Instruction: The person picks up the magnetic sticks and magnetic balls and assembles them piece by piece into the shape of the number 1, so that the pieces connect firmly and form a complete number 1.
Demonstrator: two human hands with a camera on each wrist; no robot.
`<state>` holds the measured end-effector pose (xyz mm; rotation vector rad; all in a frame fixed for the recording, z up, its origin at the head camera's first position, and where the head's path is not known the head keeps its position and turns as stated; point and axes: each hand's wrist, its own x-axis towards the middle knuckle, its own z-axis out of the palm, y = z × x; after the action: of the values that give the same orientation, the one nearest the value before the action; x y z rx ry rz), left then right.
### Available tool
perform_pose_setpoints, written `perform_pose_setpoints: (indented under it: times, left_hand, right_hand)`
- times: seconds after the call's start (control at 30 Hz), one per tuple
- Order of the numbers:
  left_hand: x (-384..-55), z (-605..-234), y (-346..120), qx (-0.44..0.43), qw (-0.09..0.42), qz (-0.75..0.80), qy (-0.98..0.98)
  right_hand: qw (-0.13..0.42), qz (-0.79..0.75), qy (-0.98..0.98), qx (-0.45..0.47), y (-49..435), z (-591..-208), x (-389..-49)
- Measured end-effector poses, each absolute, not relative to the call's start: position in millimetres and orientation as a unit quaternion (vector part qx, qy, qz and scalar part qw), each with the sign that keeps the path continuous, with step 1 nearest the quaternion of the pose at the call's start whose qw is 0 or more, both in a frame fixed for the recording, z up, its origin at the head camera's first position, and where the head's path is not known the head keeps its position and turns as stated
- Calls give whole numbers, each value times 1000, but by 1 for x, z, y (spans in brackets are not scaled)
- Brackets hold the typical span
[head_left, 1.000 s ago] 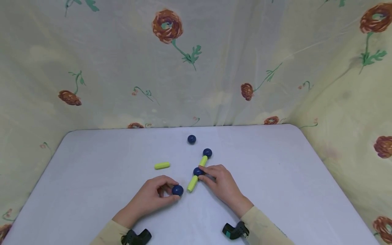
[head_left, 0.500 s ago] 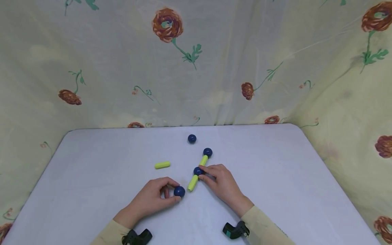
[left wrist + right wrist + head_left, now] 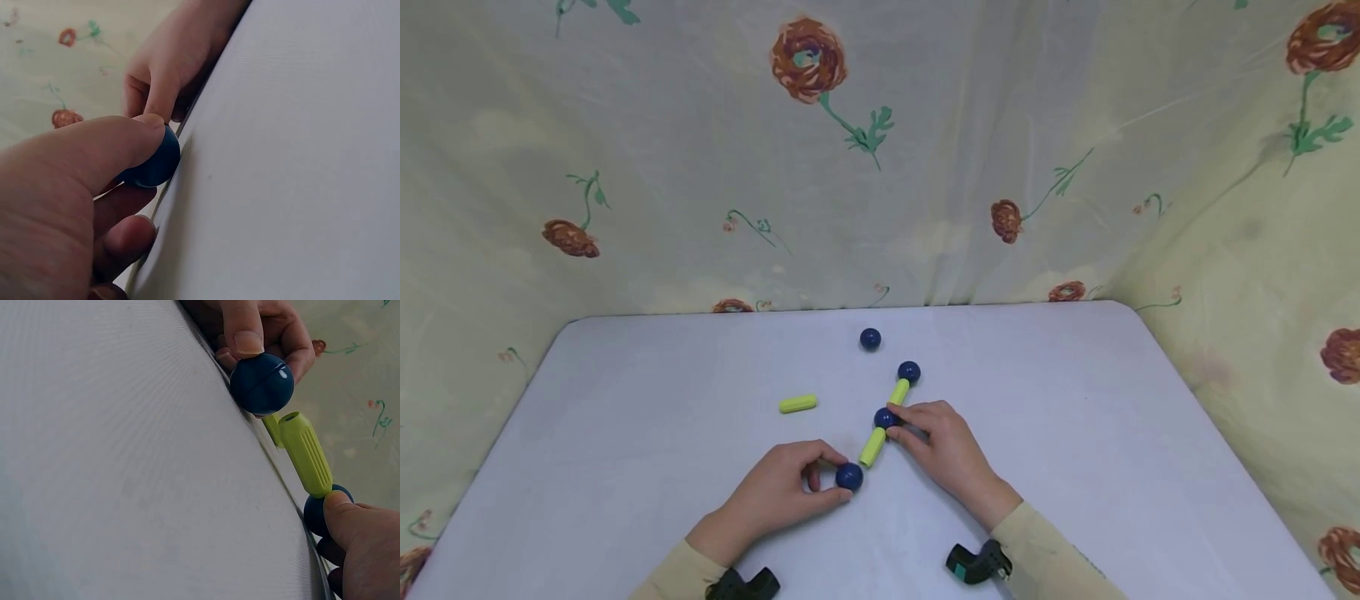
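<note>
Between thumb and fingertips my left hand (image 3: 782, 487) pinches a dark blue ball (image 3: 849, 477), which is close to the near end of a lime-green ribbed rod (image 3: 872, 447). My right hand (image 3: 951, 450) pinches another blue ball (image 3: 885, 418) that joins this rod to a second green rod (image 3: 898, 392). A blue ball (image 3: 909, 372) caps the far end, so the chain runs slantwise away from me. In the right wrist view the left hand's ball (image 3: 262, 384) hangs just off the rod's free, hollow-looking end (image 3: 291, 417).
A loose green rod (image 3: 797, 404) lies on the white table (image 3: 647, 417), left of the chain. One more blue ball (image 3: 870, 339) rests near the table's back edge. Floral cloth (image 3: 910, 167) hangs behind the table, and each wrist carries a small black camera (image 3: 977, 562).
My left hand has moved a little right and toward me with its ball, bringing it to the rod's near end. The right hand and the chain have stayed in place.
</note>
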<state>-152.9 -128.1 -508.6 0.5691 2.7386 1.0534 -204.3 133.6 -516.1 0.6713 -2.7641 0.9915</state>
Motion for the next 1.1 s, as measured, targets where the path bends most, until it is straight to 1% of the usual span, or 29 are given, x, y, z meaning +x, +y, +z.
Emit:
perform_pose_setpoints:
  times: [0.47,0.93,1.1]
  left_hand:
    - [-152,-509,-123,199,35,343,917]
    - [-149,-508,-118,184,40,342,921]
    - [-148,-511,-117,182,43,345,920]
  right_hand:
    - [67,326,-916,225,134,-516,-206]
    - [71,324,-918,218,133,-516,-205]
    - [62,325,-921,208,133,-518,-205]
